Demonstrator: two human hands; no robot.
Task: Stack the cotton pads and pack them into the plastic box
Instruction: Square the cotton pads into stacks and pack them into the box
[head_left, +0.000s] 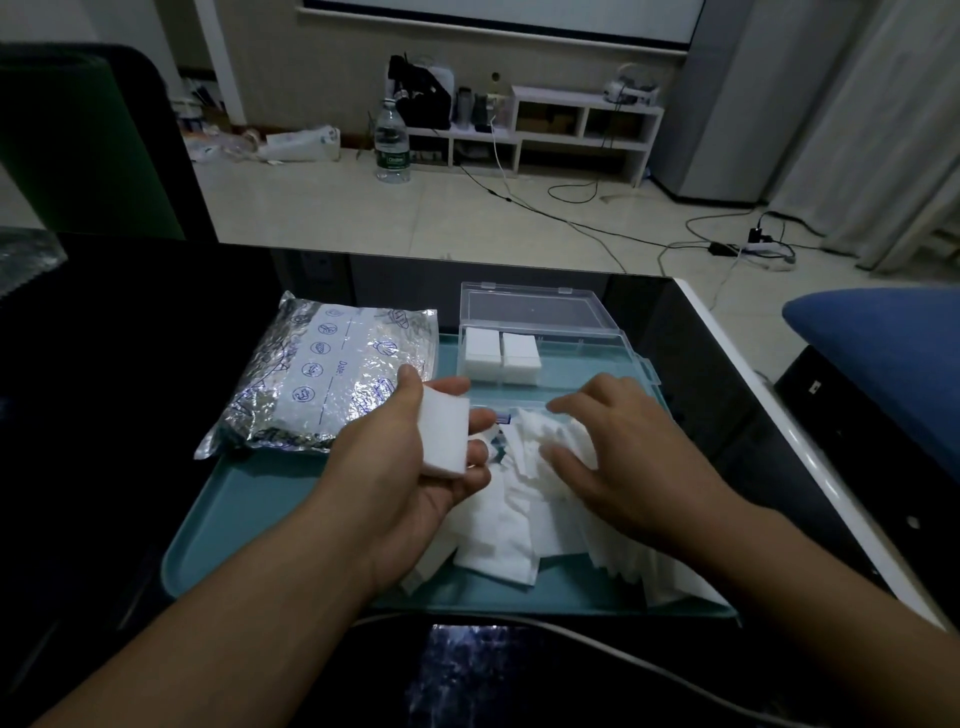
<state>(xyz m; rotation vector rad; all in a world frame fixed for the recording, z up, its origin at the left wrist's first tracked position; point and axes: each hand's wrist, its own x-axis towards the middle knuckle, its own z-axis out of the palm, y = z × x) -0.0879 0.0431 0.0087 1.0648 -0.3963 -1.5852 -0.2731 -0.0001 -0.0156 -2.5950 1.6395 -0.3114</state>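
Your left hand (415, 457) grips a small stack of cotton pads (444, 434), and your right hand (613, 441), fingers spread, reaches into the loose pads (519, 540) to add one more.

The cotton pads (524, 525) are plain white, as are the two stacks (501, 356) inside the colourless, clear plastic box (571, 345). The tray (244, 519) is a flat teal. The foil bag (332, 374) is crinkled silver with a white panel printed with blue round icons and the word "Date". The desk (130, 364) is glossy black with a white edge. The floor (415, 208) is pale beige tile, and a cushion (883, 358) is blue.
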